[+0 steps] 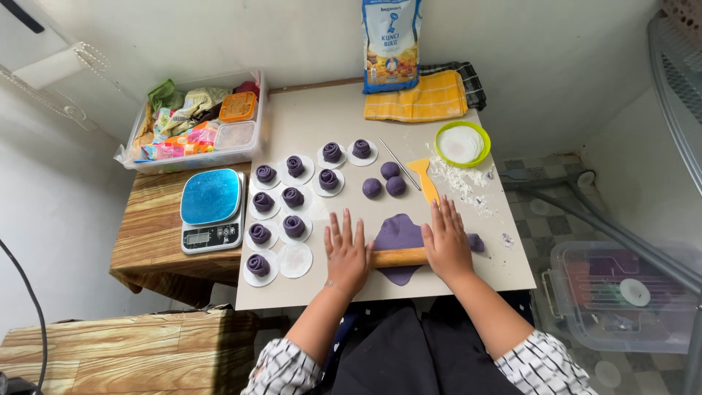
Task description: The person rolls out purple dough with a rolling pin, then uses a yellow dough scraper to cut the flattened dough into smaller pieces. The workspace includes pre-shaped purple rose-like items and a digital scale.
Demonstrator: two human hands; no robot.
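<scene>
Purple dough sheet (pixel 398 234) lies flat on the pale surface (pixel 512 271), directly in front of the person, between and just beyond both hands. Wooden rolling pin (pixel 398 257) sits across the near part of the sheet, long axis left-right, crosswise to the forearms. Left hand (pixel 347 252) rests flat on the pin's left end, fingers spread and pointing away from the body; right hand (pixel 446 241) does the same on the right end. Neither is clamped, palms pressing down, hands apart with the bare middle of the pin between them. Right hand sits a bit farther forward, overlapping the sheet's right edge; left is just beside the sheet's left edge. Both about equally near the dough.

Counts: one flattened sheet, three purple dough balls (pixel 386 180) beyond it, one small purple scrap (pixel 476 242) right of the right hand. Ten purple spiral rolls (pixel 293 197) on white paper rounds to the left, plus one empty paper round (pixel 295 260). One yellow scraper (pixel 424 178), one thin metal rod (pixel 398 163), one green bowl (pixel 461 143) of white rounds, scattered flour (pixel 464 183). One blue-topped kitchen scale (pixel 211 208), one clear tub (pixel 197 124) of packets, one flour bag (pixel 391 44), one yellow cloth (pixel 417 99).
</scene>
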